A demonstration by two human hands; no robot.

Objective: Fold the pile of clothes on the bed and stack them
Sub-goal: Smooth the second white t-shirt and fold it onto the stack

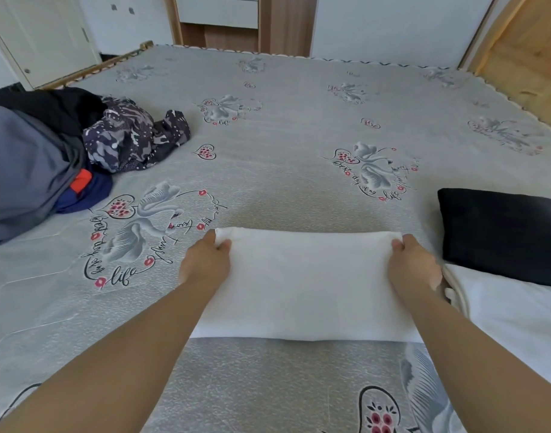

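The white garment (305, 285) lies flat on the bed (283, 170). Left hand (205, 264) and right hand (413, 264) pinch its far corners, fingers (222, 244) clamped on cloth. Best to keep both corners level so edges meet squarely.

Left hand (207, 260) pinches far-left corner of white cloth (305, 292); right hand (413, 264) pinches far-right corner. Cloth lies folded flat on bed (283, 135). Unfolded clothes pile (49, 151) at 10 o'clock. Black folded garment (502, 235) on white folded garment (518, 310) at 3 o'clock.
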